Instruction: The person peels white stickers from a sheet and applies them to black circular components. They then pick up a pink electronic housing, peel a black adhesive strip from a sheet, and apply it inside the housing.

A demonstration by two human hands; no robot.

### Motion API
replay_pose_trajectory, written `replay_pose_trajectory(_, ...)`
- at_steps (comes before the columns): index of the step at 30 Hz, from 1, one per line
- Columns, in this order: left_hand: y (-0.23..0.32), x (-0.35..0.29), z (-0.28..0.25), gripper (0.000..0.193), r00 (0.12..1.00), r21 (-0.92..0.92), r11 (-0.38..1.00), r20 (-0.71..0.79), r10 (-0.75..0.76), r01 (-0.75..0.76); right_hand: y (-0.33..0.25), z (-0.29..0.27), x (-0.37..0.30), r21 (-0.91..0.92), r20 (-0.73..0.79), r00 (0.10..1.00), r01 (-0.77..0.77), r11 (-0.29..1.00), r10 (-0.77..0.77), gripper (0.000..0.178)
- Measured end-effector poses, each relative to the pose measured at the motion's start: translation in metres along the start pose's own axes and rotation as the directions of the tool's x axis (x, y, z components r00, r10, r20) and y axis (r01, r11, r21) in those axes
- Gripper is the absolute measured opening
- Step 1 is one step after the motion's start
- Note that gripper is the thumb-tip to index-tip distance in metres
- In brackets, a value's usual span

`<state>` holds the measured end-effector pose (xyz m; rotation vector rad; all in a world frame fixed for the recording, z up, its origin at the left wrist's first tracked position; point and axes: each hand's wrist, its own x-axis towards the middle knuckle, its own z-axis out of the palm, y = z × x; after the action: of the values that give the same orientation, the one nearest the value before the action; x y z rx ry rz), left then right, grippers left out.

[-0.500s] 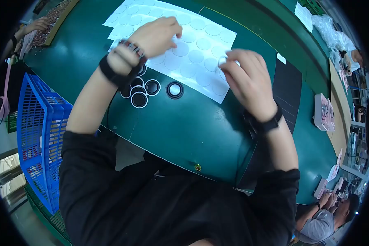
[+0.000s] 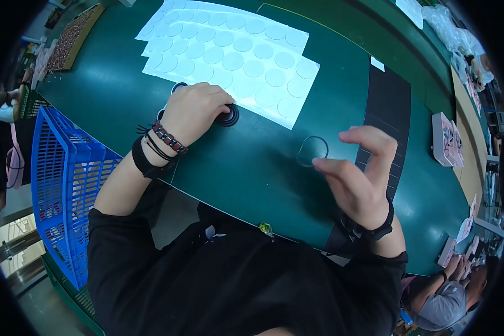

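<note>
My left hand (image 2: 195, 112) is closed at the fingertips on a black round part (image 2: 228, 117), which lies on the table by the sheets' near edge. Under and behind that hand, a pale-rimmed round part (image 2: 178, 87) peeks out; the rest of the group is hidden. To the right, my right hand (image 2: 367, 173) holds a clear round sticker (image 2: 313, 150) with a dark-looking edge. The disc clings to the tip of one finger, with the opposite fingertip apart from it. White sheets of round stickers (image 2: 224, 59) overlap at the far middle of the table.
A dark strip with pale lines (image 2: 389, 106) lies on the green table (image 2: 235, 168) at right. A blue crate (image 2: 75, 185) stands at left, and a pink-white box (image 2: 447, 143) far right. A small yellow-green object (image 2: 265, 228) sits at the near edge. Another person (image 2: 445, 299) works lower right.
My left hand has come down from the sheets onto the black round part. My right hand has drawn back from the sheets toward me, with the clear sticker on a fingertip.
</note>
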<state>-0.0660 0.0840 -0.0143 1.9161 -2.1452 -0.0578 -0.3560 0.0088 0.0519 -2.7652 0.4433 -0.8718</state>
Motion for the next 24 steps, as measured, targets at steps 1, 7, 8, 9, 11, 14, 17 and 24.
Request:
replay_pose_trajectory(1, 0.002, 0.001, 0.0, 0.012, 0.999, -0.003, 1.0, -0.031, -0.013, 0.013, -0.001, 0.001, -0.003, 0.006, -0.007, 1.0, 0.022, 1.0, -0.022, 0.03)
replay_pose_trajectory(7, 0.006, 0.006, -0.008, 0.007, 0.996, 0.108, 0.99, -0.004, 0.088, -0.087, 0.0, -0.004, -0.007, 0.048, -0.046, 0.998, 0.041, 0.998, -0.039, 0.028)
replay_pose_trajectory(8, 0.005, 0.006, -0.01, 0.008, 0.993, 0.126, 0.984, 0.016, 0.121, -0.122, 0.001, -0.007, -0.007, 0.048, -0.048, 0.998, 0.038, 0.998, -0.036, 0.028)
replay_pose_trajectory(9, 0.004, 0.006, -0.013, 0.009, 0.988, 0.143, 0.977, 0.036, 0.153, -0.157, 0.003, -0.012, -0.006, 0.116, -0.052, 0.999, 0.022, 0.993, -0.016, 0.027)
replay_pose_trajectory(11, 0.011, 0.012, -0.034, 0.007, 0.998, -0.008, 1.0, 0.048, 0.026, -0.026, 0.009, -0.02, -0.007, 0.239, -0.055, 0.998, -0.028, 0.971, 0.042, 0.023)
replay_pose_trajectory(14, 0.032, 0.014, -0.052, 0.004, 0.965, -0.286, 0.924, 0.141, -0.22, 0.252, 0.006, -0.028, -0.004, 0.461, -0.032, 0.996, -0.065, 0.885, 0.089, 0.025)
replay_pose_trajectory(17, 0.063, 0.02, -0.036, 0.01, 0.97, -0.92, 0.329, 0.157, -0.185, 0.211, 0.006, -0.021, 0.002, 0.576, -0.005, 0.99, -0.112, 0.809, 0.141, 0.03)
replay_pose_trajectory(24, 0.111, 0.036, 0.004, 0.031, 0.981, -0.956, -0.251, 0.178, -0.074, 0.154, 0.021, 0.005, -0.003, 0.662, -0.05, 0.935, -0.232, 0.713, 0.35, 0.052)
